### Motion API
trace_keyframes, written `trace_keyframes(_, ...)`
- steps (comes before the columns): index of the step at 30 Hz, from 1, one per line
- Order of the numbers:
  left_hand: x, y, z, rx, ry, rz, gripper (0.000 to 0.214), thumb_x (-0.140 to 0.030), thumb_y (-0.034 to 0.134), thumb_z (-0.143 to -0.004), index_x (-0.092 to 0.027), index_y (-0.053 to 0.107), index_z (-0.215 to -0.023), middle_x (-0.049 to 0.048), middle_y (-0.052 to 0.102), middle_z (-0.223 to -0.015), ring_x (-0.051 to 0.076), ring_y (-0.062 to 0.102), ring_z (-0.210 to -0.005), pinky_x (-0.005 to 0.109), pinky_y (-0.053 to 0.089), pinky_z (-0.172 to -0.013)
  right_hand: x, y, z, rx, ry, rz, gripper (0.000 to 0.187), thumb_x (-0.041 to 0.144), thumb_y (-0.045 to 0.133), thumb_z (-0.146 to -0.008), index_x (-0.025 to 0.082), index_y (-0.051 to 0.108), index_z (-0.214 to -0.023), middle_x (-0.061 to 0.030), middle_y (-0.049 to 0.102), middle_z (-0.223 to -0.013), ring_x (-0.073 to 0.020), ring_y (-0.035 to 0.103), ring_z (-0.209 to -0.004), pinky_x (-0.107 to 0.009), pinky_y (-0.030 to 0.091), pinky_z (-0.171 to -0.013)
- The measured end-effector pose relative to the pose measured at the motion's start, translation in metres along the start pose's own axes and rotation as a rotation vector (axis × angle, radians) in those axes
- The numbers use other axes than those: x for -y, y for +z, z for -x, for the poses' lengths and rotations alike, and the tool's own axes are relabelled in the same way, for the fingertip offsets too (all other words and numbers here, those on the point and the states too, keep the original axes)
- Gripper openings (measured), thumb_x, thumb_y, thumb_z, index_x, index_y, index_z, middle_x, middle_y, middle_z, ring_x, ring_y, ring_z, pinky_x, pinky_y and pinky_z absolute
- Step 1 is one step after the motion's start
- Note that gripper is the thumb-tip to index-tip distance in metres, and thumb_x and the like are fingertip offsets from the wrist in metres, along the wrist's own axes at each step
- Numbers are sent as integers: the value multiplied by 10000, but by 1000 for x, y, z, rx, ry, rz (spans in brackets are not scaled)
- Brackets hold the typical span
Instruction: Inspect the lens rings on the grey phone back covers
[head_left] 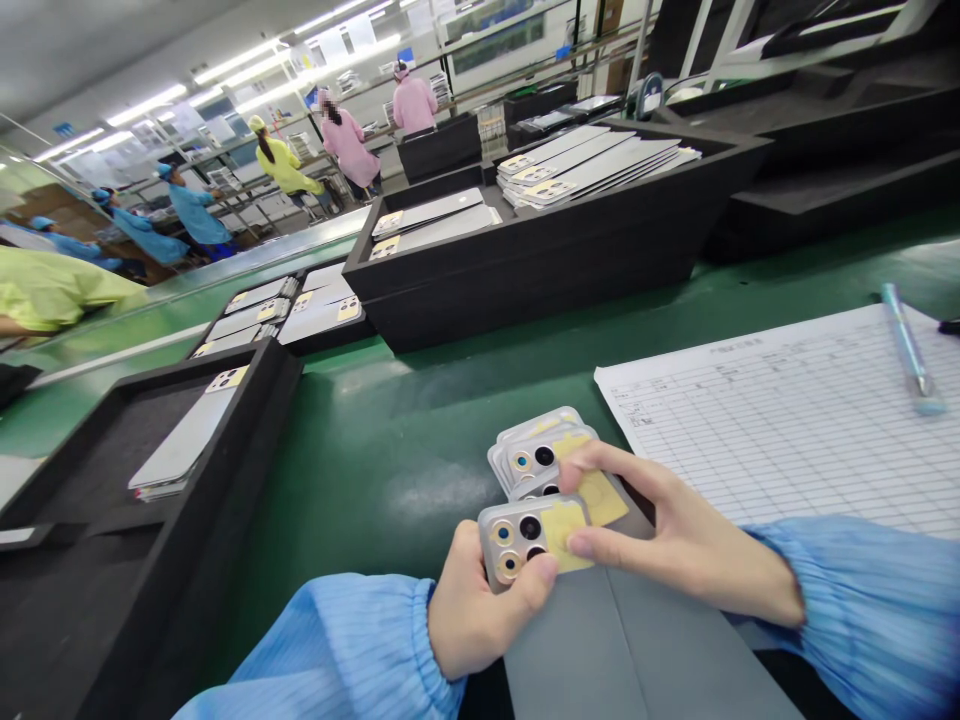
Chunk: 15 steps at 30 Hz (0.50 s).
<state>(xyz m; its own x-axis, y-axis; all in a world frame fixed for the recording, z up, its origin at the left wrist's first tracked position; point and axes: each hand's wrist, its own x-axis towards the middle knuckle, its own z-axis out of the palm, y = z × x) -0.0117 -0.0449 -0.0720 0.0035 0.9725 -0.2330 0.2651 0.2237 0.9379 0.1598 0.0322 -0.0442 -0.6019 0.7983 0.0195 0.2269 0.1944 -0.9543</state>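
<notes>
We are on a factory floor: fluorescent tubes (146, 105) run overhead, workers (349, 150) in coloured smocks are spread along the background, and black trays (540, 270) hold stacked phone back covers (600, 165) on our green workbench (420, 420).

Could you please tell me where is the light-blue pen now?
In the head view, the light-blue pen lies at the far right, mostly on the printed grid sheet, beyond the right blue sleeve.
</notes>
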Motion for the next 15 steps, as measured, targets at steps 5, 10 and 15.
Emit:
trace_keyframes(5,-8,1,-6,-101,81,-18,238,-371,576,-705,-176,440,-701,-50,444,-589,70,378,-539,194,334,-511,1,-1,1,16,-39,9,237,294,604,-727,256,518,-944,6,586,-970,-184,570,-908,-282,470,-787)
trace_keyframes(10,-15,4,-10,-103,99,418,531,-257,736,-559,-224,299,-860,-29,525,-840,105,540,-737,221,438,-645,-15,8,11,30,-68,28,756,341,608,-712,307,148,-1311,-56,471,-1240,-222,535,-1050,-305,475,-855)
trace_keyframes(15,-16,6,-16,-18,112,647,657,-162,787,-468,-160,393,-994,97,554,-1092,237,524,-1045,382,396,-904,-33,24,-2,-43,-55,89,940,478,615,-622,285,54,-1352,-69,505,-1230,-272,534,-1056,-305,513,-798)
